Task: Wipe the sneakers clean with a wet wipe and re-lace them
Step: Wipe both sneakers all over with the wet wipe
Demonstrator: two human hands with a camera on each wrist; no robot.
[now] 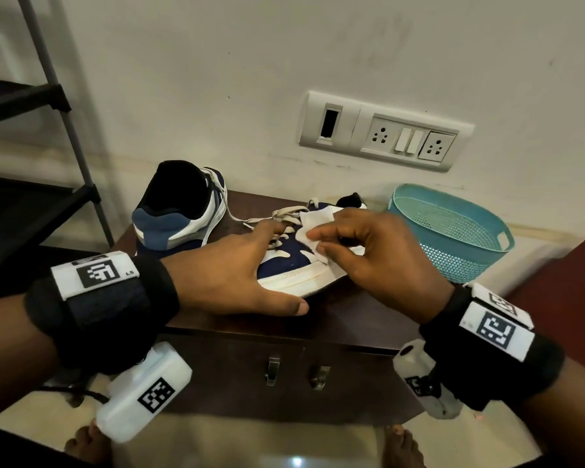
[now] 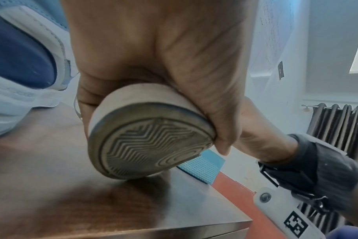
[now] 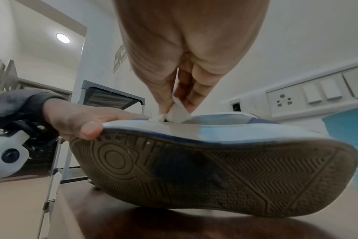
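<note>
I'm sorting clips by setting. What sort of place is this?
Most likely a room in a home, not a workshop. A switch-and-socket panel is set low in a painted wall, a small wooden cabinet serves as the work surface, and a rack with dark shelves stands beside it. Curtains hang behind.
</note>
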